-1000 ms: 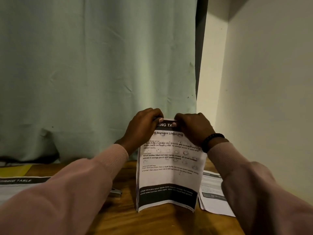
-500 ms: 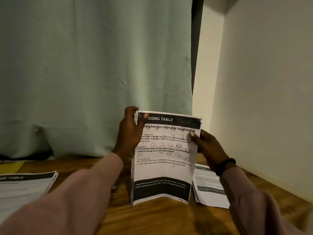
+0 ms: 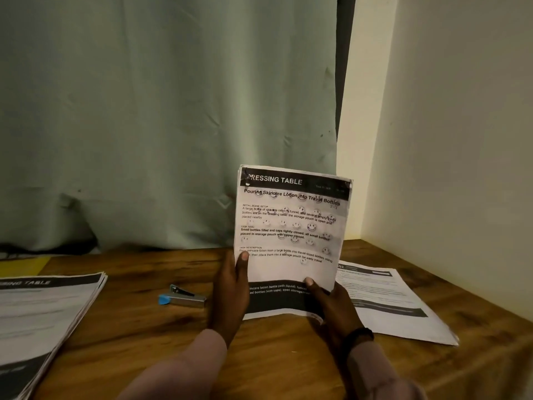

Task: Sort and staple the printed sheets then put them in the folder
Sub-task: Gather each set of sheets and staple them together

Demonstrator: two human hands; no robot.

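Two hands hold a set of sheets up on the bench.

The left hand [image 3: 229, 295] pinches the sheets [image 3: 291, 243] at their left edge, thumb on the front. The right hand [image 3: 334, 310] pinches the lower right corner the same way. The sheets stand upright in the middle of the frame, and their bottom edge seems to rest on the bench [image 3: 259, 356], likely to square the edges before stapling. The stapler [image 3: 183, 297] lies just left of the left hand, near enough to reach. A thick stack [image 3: 43, 319] sits at the lower left, and a smaller pile [image 3: 389, 301] lies flat at the right, just behind the right hand. There is bare bench in front of the hands for laying the sheets down. No folder can be made out; a yellow thing [image 3: 23, 265] at the far left is unclear.
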